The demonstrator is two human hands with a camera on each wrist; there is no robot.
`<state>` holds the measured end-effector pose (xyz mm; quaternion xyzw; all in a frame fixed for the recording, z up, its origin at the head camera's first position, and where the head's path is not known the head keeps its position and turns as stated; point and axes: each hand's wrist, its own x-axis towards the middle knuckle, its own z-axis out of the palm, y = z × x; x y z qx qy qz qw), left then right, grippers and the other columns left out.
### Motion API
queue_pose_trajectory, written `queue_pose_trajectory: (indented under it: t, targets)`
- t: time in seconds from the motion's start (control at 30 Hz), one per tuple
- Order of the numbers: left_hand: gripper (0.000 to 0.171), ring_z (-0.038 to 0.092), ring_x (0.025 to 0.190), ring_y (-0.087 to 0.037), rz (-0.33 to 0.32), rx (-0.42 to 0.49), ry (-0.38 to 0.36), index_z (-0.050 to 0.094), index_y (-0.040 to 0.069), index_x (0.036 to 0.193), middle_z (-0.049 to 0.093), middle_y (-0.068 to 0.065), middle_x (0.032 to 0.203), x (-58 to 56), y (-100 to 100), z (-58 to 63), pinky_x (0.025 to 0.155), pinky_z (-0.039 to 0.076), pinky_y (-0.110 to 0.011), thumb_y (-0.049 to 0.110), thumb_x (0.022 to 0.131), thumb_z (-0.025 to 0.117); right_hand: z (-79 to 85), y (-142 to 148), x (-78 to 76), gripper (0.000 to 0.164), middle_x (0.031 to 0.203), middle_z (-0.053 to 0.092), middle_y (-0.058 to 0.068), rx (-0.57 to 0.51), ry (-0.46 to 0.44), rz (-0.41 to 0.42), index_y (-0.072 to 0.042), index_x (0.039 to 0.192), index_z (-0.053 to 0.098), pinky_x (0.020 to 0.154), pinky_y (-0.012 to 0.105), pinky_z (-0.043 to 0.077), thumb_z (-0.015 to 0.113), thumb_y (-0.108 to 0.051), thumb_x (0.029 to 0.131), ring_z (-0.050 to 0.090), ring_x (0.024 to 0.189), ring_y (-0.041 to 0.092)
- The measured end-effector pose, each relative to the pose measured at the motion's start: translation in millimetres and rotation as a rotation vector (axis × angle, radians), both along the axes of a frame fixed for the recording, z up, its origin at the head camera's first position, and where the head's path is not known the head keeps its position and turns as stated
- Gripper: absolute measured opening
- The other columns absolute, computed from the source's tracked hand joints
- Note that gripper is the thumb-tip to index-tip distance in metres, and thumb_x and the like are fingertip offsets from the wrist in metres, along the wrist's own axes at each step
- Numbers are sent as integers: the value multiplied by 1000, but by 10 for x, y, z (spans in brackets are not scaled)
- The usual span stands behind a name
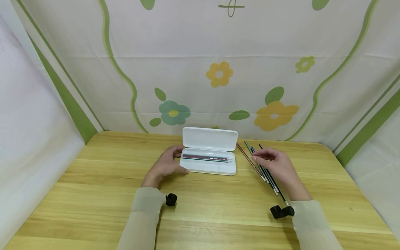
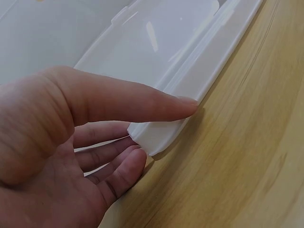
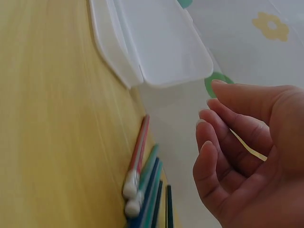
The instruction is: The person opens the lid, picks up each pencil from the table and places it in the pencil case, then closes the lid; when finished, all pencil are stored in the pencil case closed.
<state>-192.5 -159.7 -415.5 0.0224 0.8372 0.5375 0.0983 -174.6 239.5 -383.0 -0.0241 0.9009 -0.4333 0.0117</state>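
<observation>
A white pencil case [image 1: 215, 168] stands with its lid [image 1: 210, 138] up. Inside the tray lie a few dark red and green pencils [image 1: 203, 158] side by side. My left hand [image 1: 167, 162] grips the case's left end, thumb along the front corner and fingers at the end wall. To the right of the case, several loose pencils [image 1: 269, 175], mostly green and dark, lie in a slanting bunch, a red pencil [image 1: 250, 160] leftmost. Above this bunch hovers my right hand [image 1: 276, 165], its fingers loosely bent and nothing between thumb and fingertips in the right wrist view.
The wooden table [image 1: 212, 211] ends at the back against a flower-printed cloth [image 1: 190, 80]. More white cloth hangs at both sides. Each sleeve carries a black mount [image 1: 171, 199] near the wrist.
</observation>
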Motion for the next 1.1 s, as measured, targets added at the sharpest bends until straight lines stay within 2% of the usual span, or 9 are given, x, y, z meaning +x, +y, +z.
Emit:
queue_pose_trajectory:
  t: [0.13,0.3,0.5,0.67,0.8,1.1]
  targets:
    - [85,53,139,-37,-1,-7,2,57,9,150,57,-15,150,0,-12,8,118,45,-55,-2,74,94,-24,171,52,43,127,74,7,15,-12,-26,-17,128,77,81,26,54,73,-49,101,62,106,14]
    - [85,52,138,-37,-5,-4,2,57,9,150,57,-15,150,-1,-20,14,117,45,-54,-2,74,94,-81,384,110,47,125,74,6,-23,-48,-49,-11,134,73,76,29,58,74,-45,102,66,99,10]
    - [84,52,138,-37,-13,-2,6,57,8,149,57,-16,149,-5,-22,7,118,44,-54,-1,74,93,-174,628,148,51,110,76,-9,-40,-87,-77,-7,135,71,71,29,59,76,-44,101,68,92,11]
    - [85,52,138,-36,-13,-2,4,57,9,149,57,-16,149,-8,-32,-6,118,44,-54,-1,74,93,-235,798,175,54,100,73,-19,-107,-132,-85,-2,136,69,70,27,58,77,-41,101,65,83,7]
    - [85,52,137,-36,-15,7,8,57,8,149,56,-15,149,0,-30,-1,118,44,-54,-1,73,93,-237,887,201,55,102,72,-23,-113,-154,-87,0,137,68,74,26,60,77,-40,100,67,88,4]
    - [85,51,137,-36,-17,15,3,56,7,149,56,-14,150,31,-6,-4,118,43,-53,-1,73,93,-267,1000,253,59,100,73,-24,-77,-211,-100,-1,137,69,73,27,59,79,-43,98,66,87,3]
